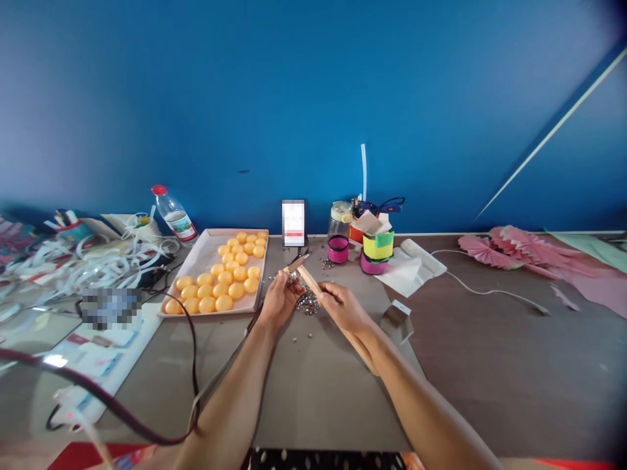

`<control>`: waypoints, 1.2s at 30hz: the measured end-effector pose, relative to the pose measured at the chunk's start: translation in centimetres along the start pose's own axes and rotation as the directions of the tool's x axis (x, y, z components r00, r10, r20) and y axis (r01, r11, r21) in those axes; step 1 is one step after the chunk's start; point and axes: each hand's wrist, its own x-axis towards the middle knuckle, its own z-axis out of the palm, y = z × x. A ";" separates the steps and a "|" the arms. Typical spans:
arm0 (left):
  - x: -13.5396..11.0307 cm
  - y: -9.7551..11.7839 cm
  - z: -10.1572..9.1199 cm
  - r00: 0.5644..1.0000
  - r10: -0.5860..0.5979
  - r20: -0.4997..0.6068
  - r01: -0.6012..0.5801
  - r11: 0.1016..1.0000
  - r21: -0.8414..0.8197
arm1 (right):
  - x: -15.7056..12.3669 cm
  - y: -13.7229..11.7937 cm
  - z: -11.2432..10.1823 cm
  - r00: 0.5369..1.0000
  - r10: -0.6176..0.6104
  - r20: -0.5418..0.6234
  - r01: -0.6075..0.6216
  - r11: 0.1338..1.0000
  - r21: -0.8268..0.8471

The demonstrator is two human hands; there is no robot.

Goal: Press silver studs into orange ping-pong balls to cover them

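Note:
My left hand [280, 300] is closed in a pinch at the head end of a small hammer [306, 274], its fingers on something tiny I cannot make out. My right hand [344, 305] is wrapped round the hammer's wooden handle, which runs back under my right forearm. Between and just below the two hands lies a heap of small shiny metal pieces [307, 301] on a grey mat [313, 378]. A few loose pieces are scattered on the mat near my left wrist.
A tray [196, 269] of several yellow-orange balls sits left of my hands. A water bottle [174, 215], white strips and cables lie far left. Behind stand a jar, pink and yellow tape rolls [377, 251] and a phone. Pink paper fans [509, 248] lie at the right.

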 end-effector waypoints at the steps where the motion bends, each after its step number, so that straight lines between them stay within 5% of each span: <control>1: 0.0 0.0 0.0 1.000 0.009 -0.004 -0.009 1.000 -0.006 | 0.0 -0.1 0.0 1.000 -0.004 -0.009 0.004 1.000 0.015; 36: -0.2 0.5 0.5 1.000 0.022 0.006 -0.021 0.999 -0.050 | -0.1 0.1 0.4 1.000 -0.011 0.004 0.011 1.000 -0.014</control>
